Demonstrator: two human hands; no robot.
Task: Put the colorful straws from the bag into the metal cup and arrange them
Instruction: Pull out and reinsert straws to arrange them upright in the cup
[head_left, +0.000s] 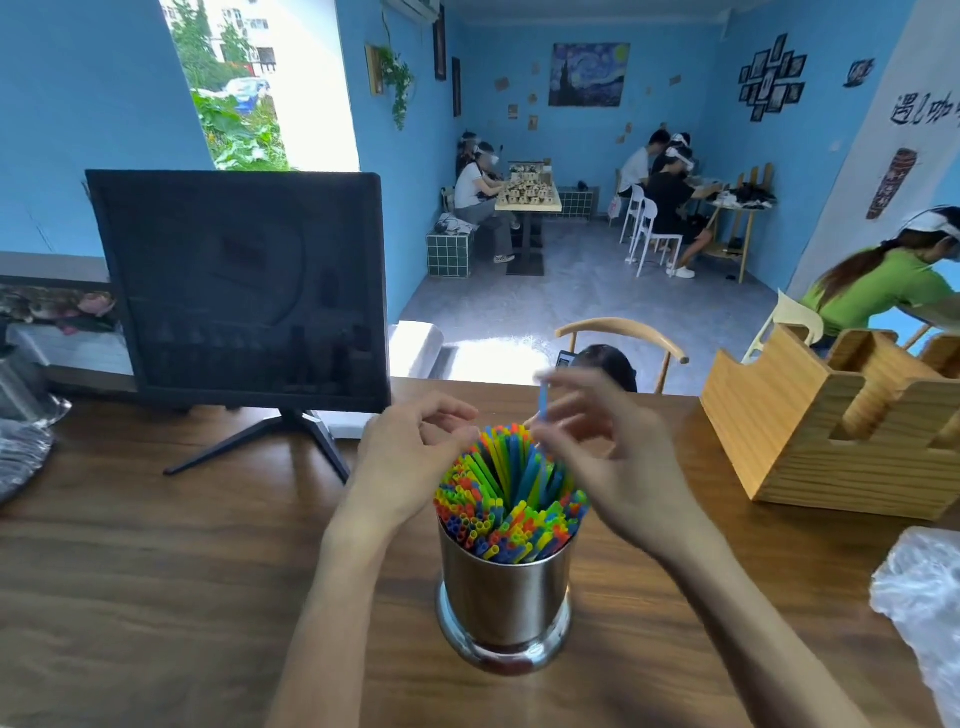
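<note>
Head view — shiny round metal cup (506, 597) stands on the brown wooden table (156, 571), packed with thin multicoloured plastic straws (511, 493). Right hand (618, 467), at the cup's 2 o'clock, pinches one blue straw (543, 402) upright above the bunch. Left hand (410, 457), at 10 o'clock, fingers loosely curled, tips touching the straw tops — grips nothing. Crinkled clear plastic bag (924, 613) at 3 o'clock.

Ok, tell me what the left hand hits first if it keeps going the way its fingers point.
Most likely the straws in the metal cup. The left hand points its curled fingers right, toward the bundle's upper ends; they look almost touching, though depth is unclear.
</note>
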